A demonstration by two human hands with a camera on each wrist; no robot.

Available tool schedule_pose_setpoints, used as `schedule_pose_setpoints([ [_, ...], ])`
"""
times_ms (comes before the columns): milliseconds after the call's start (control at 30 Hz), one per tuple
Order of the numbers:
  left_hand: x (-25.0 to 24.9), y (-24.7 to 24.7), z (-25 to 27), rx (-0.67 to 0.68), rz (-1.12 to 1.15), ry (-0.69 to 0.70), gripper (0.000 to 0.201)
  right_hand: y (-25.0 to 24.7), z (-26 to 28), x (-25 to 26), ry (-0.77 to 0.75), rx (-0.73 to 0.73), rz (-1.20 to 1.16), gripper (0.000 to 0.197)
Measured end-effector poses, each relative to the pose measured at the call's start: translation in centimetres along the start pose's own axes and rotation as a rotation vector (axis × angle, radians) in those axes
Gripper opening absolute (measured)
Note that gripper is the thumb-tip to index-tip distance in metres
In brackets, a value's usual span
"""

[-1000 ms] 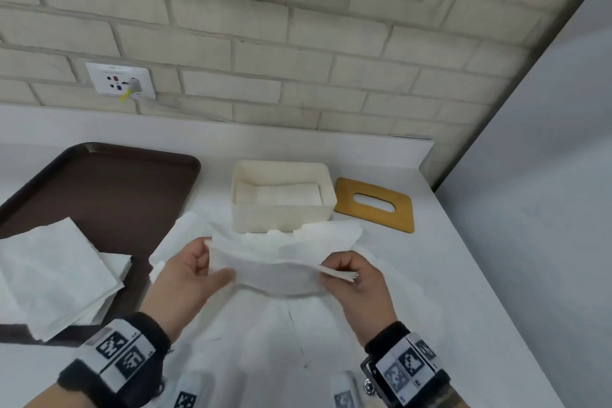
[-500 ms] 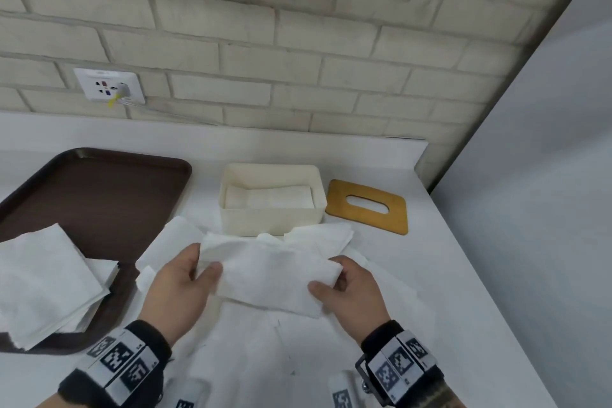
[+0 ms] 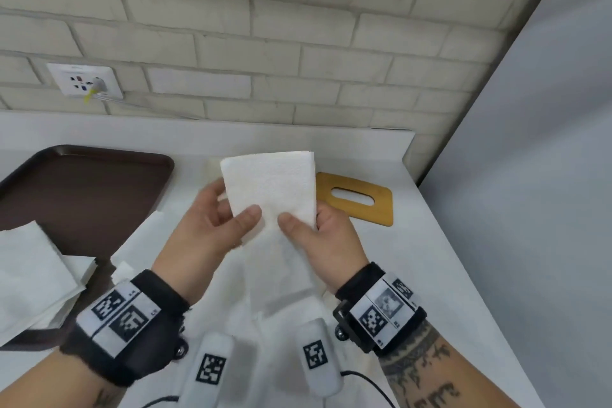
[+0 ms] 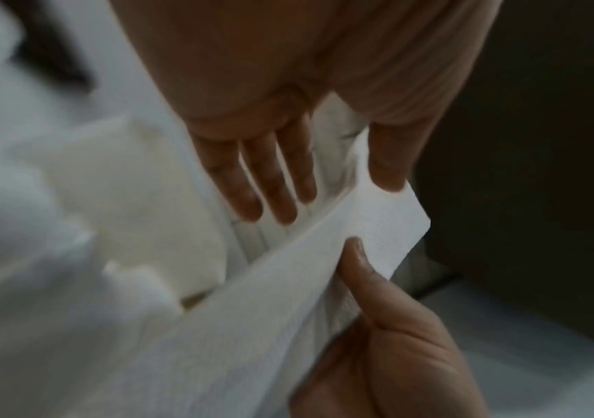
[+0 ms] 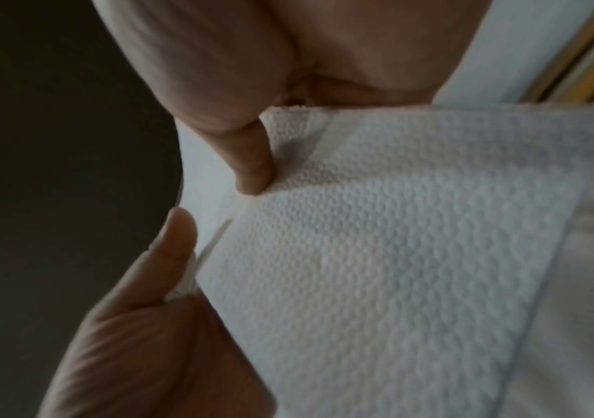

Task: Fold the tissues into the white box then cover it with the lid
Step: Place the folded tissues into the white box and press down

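I hold a folded white tissue [image 3: 270, 187] upright above the table, in front of the white box [image 3: 213, 168], which it hides except for a sliver. My left hand [image 3: 228, 212] pinches its lower left, thumb in front and fingers behind. My right hand [image 3: 308, 222] pinches the lower right in the same way. The left wrist view shows the tissue [image 4: 288, 297] between my fingers [image 4: 280, 198] and thumb, with the cream box [image 4: 145, 212] blurred beyond. The right wrist view shows my thumb pressed on the embossed tissue [image 5: 395, 240]. The wooden lid [image 3: 356, 199] with its slot lies flat to the right.
A brown tray [image 3: 82, 195] sits at the left with loose tissues [image 3: 33, 275] over its near edge. More tissue sheets [image 3: 281, 278] are spread on the white table under my hands. A brick wall with a socket [image 3: 84, 79] stands behind, and a grey wall runs along the right.
The tissue went from a wide sheet stretched low over the table to a narrower folded piece raised upright before the box. My hands came closer together.
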State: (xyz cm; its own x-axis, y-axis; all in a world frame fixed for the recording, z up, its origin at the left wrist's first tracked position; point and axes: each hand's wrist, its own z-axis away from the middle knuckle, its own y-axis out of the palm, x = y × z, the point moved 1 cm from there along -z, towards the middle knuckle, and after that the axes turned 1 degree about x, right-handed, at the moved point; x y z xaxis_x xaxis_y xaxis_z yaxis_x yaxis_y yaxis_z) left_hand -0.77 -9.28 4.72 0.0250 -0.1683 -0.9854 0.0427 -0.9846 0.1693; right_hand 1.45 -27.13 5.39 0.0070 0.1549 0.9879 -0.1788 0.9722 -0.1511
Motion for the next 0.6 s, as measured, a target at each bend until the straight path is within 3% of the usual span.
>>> schedule_pose_setpoints([
  [67, 0.9, 0.1, 1.0, 0.032, 0.019, -0.092, 0.067, 1.2, 0.4, -0.4, 0.035, 0.053, -0.012, 0.013],
  [133, 1.6, -0.6, 1.5, -0.067, -0.018, -0.125, 0.035, 1.8, 0.8, -1.8, 0.079, 0.111, 0.013, 0.015],
  [167, 2.1, -1.5, 1.7, -0.122, -0.023, -0.142, 0.03, 1.6, 0.9, -2.6, 0.102, 0.115, 0.026, 0.017],
  [267, 2.2, -5.6, 2.1, -0.251, 0.034, -0.149, 0.023, -0.3, 0.3, -5.8, 0.187, 0.028, 0.322, 0.024],
  [333, 2.1, -8.5, 2.7, -0.323, -0.003, -0.118, 0.037, -1.2, 0.5, -7.8, 0.301, 0.054, 0.635, 0.035],
  [400, 2.0, -10.5, 3.3, -0.371, -0.03, -0.084, 0.049, -1.0, 0.9, -9.3, 0.369, 0.104, 0.804, 0.047],
  [500, 2.5, -12.0, 3.6, -0.391, -0.015, -0.094, 0.067, -0.1, 0.8, -10.0, 0.364, 0.086, 0.908, 0.034],
  [600, 2.7, -12.1, 3.7, -0.398, -0.005, -0.11, 0.019, 0.5, 0.4, -10.0, 0.338, 0.054, 0.958, 0.014],
])
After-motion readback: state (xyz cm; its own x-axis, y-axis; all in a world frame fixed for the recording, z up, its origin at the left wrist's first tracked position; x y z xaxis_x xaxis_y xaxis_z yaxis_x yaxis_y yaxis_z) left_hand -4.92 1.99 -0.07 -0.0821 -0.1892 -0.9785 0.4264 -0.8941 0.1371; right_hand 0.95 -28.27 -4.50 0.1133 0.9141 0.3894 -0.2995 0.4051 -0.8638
